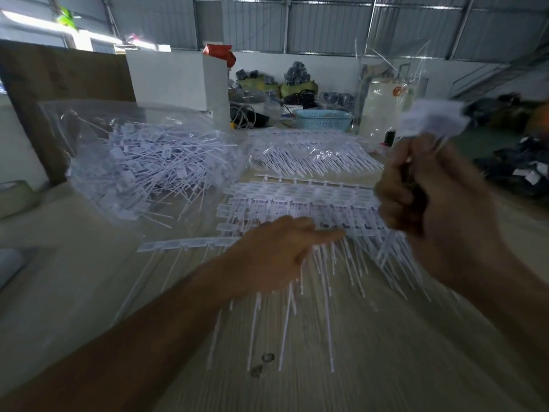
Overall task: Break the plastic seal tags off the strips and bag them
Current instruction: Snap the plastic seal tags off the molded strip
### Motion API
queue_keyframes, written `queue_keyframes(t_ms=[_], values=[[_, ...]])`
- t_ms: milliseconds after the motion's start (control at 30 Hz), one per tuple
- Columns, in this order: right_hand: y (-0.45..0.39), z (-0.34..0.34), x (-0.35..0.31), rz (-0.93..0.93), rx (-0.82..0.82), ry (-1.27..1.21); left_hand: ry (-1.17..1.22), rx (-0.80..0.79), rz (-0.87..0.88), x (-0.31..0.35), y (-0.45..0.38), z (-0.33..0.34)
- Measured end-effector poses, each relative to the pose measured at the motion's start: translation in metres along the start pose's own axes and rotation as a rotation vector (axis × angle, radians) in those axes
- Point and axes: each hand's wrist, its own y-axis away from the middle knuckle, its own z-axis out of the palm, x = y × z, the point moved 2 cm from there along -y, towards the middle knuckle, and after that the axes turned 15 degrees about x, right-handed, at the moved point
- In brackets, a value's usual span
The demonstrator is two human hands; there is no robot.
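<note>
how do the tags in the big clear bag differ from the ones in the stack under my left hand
The tags in the clear bag are single pieces, heaped loosely and pointing every way; those in the stack are joined in rows, lying flat with tails parallel. The bagged heap is enclosed in plastic; the stack lies bare on the table, left hand on it. Both are white.

Left hand [276, 251] reaches forward, fingers extended; right hand [430, 188] raised, fingers curled.

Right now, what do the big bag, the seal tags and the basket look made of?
Bag: thin clear plastic film, glossy, creased, contents show through.
Seal tags: white moulded plastic, matte, thin stiff tails.
Basket: pale blue rigid plastic, perforated walls.
Tabletop: probably light wood or laminate; grain lines visible.
</note>
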Motion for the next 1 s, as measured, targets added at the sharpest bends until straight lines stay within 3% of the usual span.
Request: queue_keyframes(t_ms=[100, 167, 267, 367, 567, 800, 900, 1000], values=[[-0.008, -0.039, 0.006, -0.192, 0.054, -0.186, -0.190, -0.099, 0.083, -0.002, 0.003, 0.012], [-0.011, -0.041, -0.002, -0.267, -0.042, -0.238, -0.142, -0.071, 0.080, -0.003, 0.001, 0.013], [-0.022, -0.052, 0.018, -0.001, 0.053, -0.050, 0.060, 0.013, -0.048, -0.007, 0.001, 0.010], [-0.022, -0.044, 0.055, 0.219, 0.068, 0.195, 0.200, 0.207, -0.160, -0.012, -0.004, 0.001], [-0.010, -0.025, 0.081, 0.351, -0.040, 0.314, 0.410, 0.530, -0.148, 0.010, -0.011, -0.017], [-0.013, -0.027, 0.075, 0.343, 0.083, 0.178, 0.474, 0.418, -0.134, 0.005, -0.006, -0.028], [-0.015, -0.028, 0.074, 0.362, 0.091, 0.099, 0.350, 0.347, -0.172, -0.002, -0.005, -0.026], [-0.012, -0.024, 0.077, 0.406, 0.017, 0.147, 0.236, 0.400, -0.169, -0.003, -0.004, -0.027]])
